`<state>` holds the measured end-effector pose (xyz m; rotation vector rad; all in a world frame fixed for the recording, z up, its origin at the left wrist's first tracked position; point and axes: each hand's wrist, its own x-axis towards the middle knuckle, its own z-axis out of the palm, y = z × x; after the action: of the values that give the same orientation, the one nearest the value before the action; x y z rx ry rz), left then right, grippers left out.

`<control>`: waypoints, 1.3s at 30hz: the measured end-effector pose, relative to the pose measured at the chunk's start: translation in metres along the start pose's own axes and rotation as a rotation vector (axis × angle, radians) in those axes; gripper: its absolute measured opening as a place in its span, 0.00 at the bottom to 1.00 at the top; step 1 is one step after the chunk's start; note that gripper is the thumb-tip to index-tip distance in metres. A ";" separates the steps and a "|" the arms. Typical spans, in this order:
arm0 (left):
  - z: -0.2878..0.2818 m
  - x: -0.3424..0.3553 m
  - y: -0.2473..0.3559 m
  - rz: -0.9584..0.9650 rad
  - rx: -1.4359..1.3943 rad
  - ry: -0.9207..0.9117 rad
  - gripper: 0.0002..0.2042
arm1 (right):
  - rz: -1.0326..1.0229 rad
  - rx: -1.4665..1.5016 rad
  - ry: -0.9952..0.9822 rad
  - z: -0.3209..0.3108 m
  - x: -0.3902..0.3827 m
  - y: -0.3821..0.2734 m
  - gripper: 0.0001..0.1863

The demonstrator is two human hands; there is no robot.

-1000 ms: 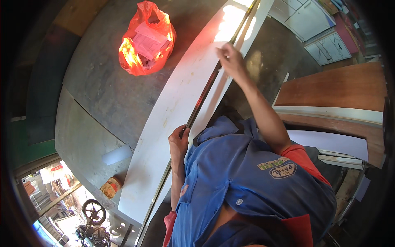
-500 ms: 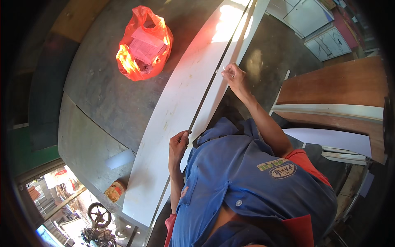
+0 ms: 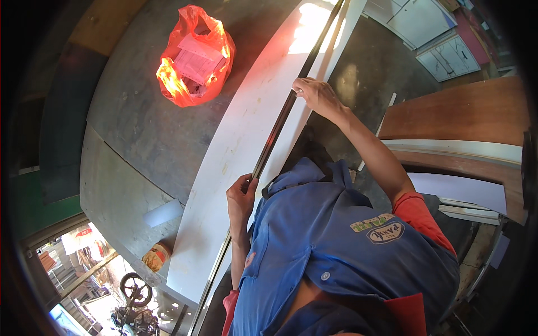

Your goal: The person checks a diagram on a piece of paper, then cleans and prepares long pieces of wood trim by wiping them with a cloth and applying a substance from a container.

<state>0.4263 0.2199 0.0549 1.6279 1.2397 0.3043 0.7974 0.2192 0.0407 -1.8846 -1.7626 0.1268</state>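
Note:
A long, narrow, dark strip (image 3: 276, 131) with a shiny face runs slantwise over a long white board (image 3: 224, 162). My left hand (image 3: 241, 204) is closed round the strip near my body, thumb and fingers pinching its edges. Farther up, my right hand (image 3: 318, 96) is closed at the strip's right edge, its fingertips pressed against it. A small pale bit shows at those fingertips, too small to name. The strip's near end passes beneath my left forearm and its far end leaves the picture at the top.
A red plastic bag (image 3: 228, 78) holding pink papers lies on the grey tabletop (image 3: 134, 112). Nearer are a white rectangular piece (image 3: 163, 213) and a jar (image 3: 156, 257). Brown wooden panels (image 3: 459, 115) stand on the right, white cabinets (image 3: 417, 25) behind. A motorcycle (image 3: 134, 313) is at lower left.
My right hand has moved slightly left onto the strip; before, it was beside it, pinching a small white bit. The strip has turned and shows a broader face. My left hand has barely shifted.

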 end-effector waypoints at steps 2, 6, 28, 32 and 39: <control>0.001 -0.002 0.003 -0.012 -0.008 0.005 0.12 | 0.039 0.039 -0.044 -0.003 0.004 -0.002 0.07; 0.005 0.002 -0.014 0.002 -0.013 0.050 0.12 | -0.039 0.117 -0.017 -0.003 0.005 -0.004 0.10; -0.023 0.036 -0.022 -0.335 -0.406 -0.500 0.24 | 0.504 1.672 0.523 0.046 -0.025 0.006 0.09; -0.021 0.033 -0.025 -0.322 -0.469 -0.495 0.21 | 0.588 1.844 0.538 0.034 -0.029 0.007 0.06; -0.012 0.038 -0.029 -0.249 -0.237 -0.361 0.13 | 0.826 1.758 0.665 0.045 -0.084 0.043 0.03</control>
<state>0.4179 0.2564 0.0234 1.2442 1.0687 -0.0026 0.8051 0.1553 -0.0417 -0.8515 0.0274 0.8623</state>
